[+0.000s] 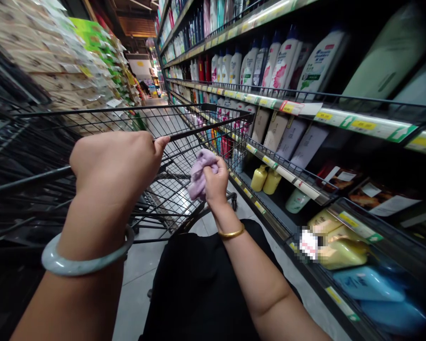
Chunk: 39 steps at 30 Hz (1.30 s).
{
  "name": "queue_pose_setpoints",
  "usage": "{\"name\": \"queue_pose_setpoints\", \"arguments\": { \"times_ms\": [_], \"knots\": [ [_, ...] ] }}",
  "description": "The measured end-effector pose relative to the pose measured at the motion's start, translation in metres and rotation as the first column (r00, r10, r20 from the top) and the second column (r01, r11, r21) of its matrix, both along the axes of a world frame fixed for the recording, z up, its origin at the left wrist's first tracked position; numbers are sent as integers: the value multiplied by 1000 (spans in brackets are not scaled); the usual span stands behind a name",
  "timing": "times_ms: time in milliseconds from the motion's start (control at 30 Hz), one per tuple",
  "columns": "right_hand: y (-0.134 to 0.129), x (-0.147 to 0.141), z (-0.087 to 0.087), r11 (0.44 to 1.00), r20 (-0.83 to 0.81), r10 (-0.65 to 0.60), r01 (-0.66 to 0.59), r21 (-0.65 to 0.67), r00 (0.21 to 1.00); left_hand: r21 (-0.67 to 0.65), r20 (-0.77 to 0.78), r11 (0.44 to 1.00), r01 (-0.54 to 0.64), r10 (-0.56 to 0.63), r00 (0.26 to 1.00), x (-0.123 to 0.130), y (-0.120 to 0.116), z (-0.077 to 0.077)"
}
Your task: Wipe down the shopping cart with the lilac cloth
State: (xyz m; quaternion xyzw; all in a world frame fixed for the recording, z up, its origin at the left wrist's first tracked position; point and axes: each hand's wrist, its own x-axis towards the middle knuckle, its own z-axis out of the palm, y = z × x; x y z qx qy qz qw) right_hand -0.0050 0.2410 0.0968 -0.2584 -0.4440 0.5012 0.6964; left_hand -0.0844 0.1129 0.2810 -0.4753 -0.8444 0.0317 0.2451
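My left hand (115, 158) is closed round the handle bar of a dark wire shopping cart (177, 135), its thumb lying along the bar. A pale green bangle (81, 263) circles that wrist. Over my lap and close to the cart's mesh, my right hand (216, 180) is closed on a crumpled light purple cloth (199, 173), which bunches out to the left of the fingers. A gold bracelet (232, 232) sits on the right wrist. Through the mesh of the cart, the floor shows.
Shelves of shampoo bottles (286, 57) run along my right, with yellow pump bottles (259, 177) lower down. Yellow and blue bottles (369, 283) lie on the bottom shelf. Stacked packages (57, 61) rise at the left. A tiled aisle (156, 102) leads away ahead.
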Motion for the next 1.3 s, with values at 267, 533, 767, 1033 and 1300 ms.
{"name": "queue_pose_setpoints", "arguments": {
  "times_ms": [267,533,767,1033,1300],
  "knots": [
    [28,13,-30,935,-134,-38,-12,-354,990,39,-28,999,38,-37,999,-2,0,-3],
    [-4,1,-2,987,-62,120,-126,-102,991,18,-16,1000,10,-10,1000,-4,2,-2],
    [10,15,-19,978,395,-175,114,173,902,21,-30,1000,18,-17,999,-4,1,-1],
    [6,11,-17,958,422,-203,92,270,883,19,-43,999,39,-38,998,-8,1,-3],
    [8,10,-30,986,485,-162,155,56,859,14,-36,999,49,-48,998,-11,0,-2]
  ]
}}
